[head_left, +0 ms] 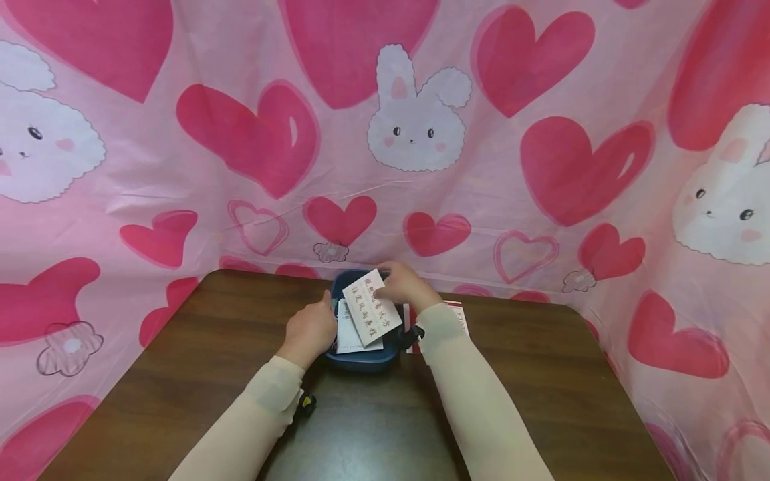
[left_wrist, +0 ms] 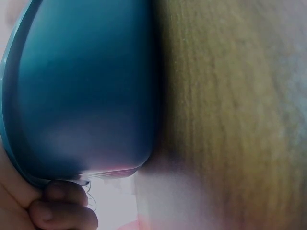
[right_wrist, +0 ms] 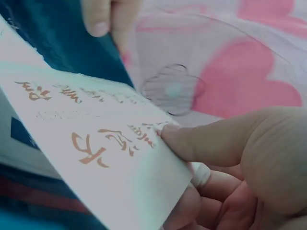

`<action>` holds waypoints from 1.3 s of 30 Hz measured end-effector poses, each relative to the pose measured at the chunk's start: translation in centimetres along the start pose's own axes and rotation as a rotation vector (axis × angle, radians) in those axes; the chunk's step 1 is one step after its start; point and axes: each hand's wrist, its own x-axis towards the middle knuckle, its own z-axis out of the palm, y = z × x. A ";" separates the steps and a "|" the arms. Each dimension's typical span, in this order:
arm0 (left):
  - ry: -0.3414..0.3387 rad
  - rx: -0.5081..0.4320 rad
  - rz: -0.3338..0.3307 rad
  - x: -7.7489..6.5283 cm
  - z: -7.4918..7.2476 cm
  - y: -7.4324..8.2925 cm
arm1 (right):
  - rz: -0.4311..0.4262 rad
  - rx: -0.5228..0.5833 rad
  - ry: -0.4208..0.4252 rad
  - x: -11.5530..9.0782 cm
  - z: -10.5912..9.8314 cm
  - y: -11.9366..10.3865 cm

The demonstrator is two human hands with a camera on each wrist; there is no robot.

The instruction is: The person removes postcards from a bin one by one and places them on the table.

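Observation:
A blue plastic basin [head_left: 362, 364] stands on the table in the head view. My left hand [head_left: 311, 330] grips its left rim; in the left wrist view curled fingers [left_wrist: 64, 211] show under the rim of the blue wall [left_wrist: 86, 86]. Above the basin, my right hand [head_left: 409, 286] pinches a white card [head_left: 374, 314] with reddish-brown Chinese characters. Thumb and fingers meet on the card's edge in the right wrist view, where the card [right_wrist: 129, 187] is tilted. Another white card [head_left: 350, 335] lies in the basin, partly hidden beneath the held one.
To the right of the basin, a red and white card or booklet [head_left: 455, 314] lies on the brown wooden table [head_left: 529, 361], partly behind my right forearm. A pink curtain [head_left: 349, 147] with hearts and rabbits hangs around the table's back and sides.

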 end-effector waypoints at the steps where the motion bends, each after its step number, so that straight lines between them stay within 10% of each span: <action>1: -0.001 0.002 -0.002 0.0 0.0 0.0 | 0.002 0.025 0.006 -0.1 -0.3 0.4; 16: 0.023 -0.005 0.011 -0.2 0.3 0.4 | -0.016 0.456 0.040 -3.7 -5.8 7.4; 39: 0.023 -0.004 0.001 0.0 0.3 0.1 | 0.157 0.487 0.067 -5.8 -9.3 16.6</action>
